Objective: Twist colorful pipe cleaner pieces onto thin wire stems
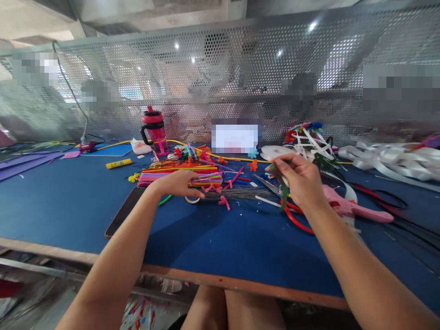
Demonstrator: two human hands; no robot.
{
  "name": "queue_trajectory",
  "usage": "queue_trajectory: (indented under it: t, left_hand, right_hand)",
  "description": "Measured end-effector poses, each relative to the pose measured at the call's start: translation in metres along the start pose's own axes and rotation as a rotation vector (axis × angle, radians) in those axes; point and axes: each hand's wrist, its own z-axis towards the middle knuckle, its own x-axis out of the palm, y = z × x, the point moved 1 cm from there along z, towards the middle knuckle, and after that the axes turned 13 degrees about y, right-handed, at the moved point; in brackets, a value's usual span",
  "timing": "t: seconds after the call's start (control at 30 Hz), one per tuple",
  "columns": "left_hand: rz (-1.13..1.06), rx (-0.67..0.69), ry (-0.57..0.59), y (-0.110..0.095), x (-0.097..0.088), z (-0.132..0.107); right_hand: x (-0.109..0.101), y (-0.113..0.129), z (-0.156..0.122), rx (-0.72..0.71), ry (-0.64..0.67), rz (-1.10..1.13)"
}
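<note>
My left hand (180, 183) hovers over a bundle of coloured pipe cleaners (147, 178), fingers bent forward and thumb held apart, with nothing visible in its grasp. Just below its thumb is a ring-shaped roll (192, 200), partly hidden. My right hand (299, 176) is raised and pinches a dark green strip (284, 190) that dangles toward the table. Under that hand lie red-handled scissors (297, 220), blades pointing up and left. Between the hands, thin dark wire stems (237, 193) and pink pipe-cleaner pieces (224, 202) are spread on the blue tabletop.
Pink glue gun (357, 210) at right, near white ribbon (371, 158). A pink bottle (156, 130) and a yellow tube (118, 163) stand and lie at back left. A dark flat device (125, 213) lies under my left forearm. Perforated metal panel (240, 82) closes the back.
</note>
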Motion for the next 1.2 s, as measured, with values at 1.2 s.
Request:
queue_trajectory:
  t: [1.2]
  left_hand:
    - [0.011, -0.02, -0.633, -0.077, 0.039, 0.022]
  right_hand:
    - [0.037, -0.004, -0.023, 0.044, 0.271, -0.567]
